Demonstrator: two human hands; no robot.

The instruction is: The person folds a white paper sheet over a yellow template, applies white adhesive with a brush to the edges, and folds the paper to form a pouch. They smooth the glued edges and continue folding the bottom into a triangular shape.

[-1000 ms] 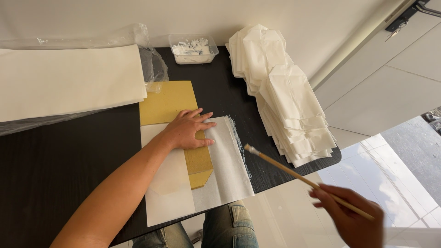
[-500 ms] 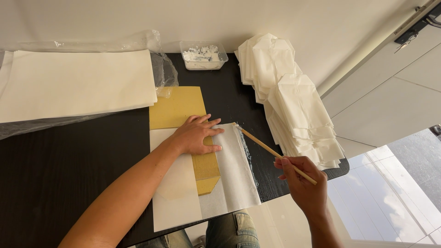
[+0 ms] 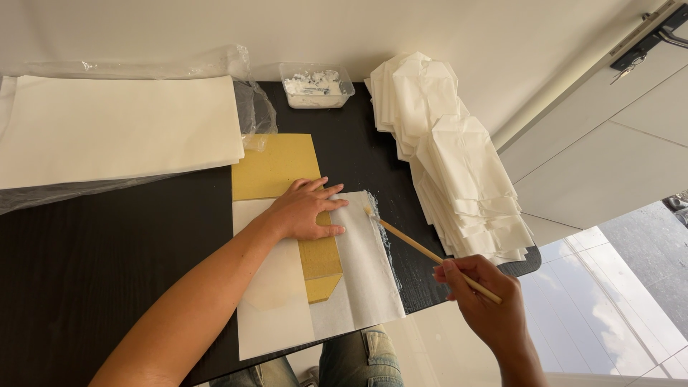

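Note:
My left hand lies flat on a white paper sheet folded over a yellow cardboard template on the black table. The fingers are spread and press the fold down. My right hand grips a thin wooden stick brush near its lower end. The brush tip touches the right edge of the white sheet, where a wet streak of white paste runs along the edge.
A clear tub of white paste stands at the back. To its right a tall pile of folded white paper bags reaches the table's right edge. A stack of flat white sheets on plastic wrap lies at the back left.
My right hand has come in from the lower right and brought the brush tip onto the sheet's right edge. My left hand has stayed pressed on the paper.

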